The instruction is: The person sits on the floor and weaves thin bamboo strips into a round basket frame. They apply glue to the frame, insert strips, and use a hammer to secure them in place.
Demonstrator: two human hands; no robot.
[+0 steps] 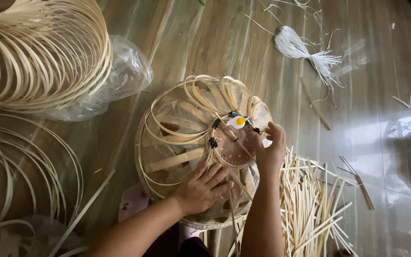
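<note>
A round bamboo frame (177, 119) of curved thin strips lies on the wooden floor, with a brown disc (234, 147) at its hub. Black clips (213, 142) and a yellow-and-white clip (238, 122) pinch strips at the disc's rim. My left hand (200, 188) rests flat on the frame's near side, fingers spread over the strips. My right hand (271, 150) pinches the disc's right edge, where a strip end meets it.
A big coil of bamboo strips (34, 52) sits top left on a clear plastic bag (127, 71). Loose curved strips (20, 166) lie at left. A heap of short bamboo sticks (310, 200) is at right, a white fibre bundle (300, 50) beyond.
</note>
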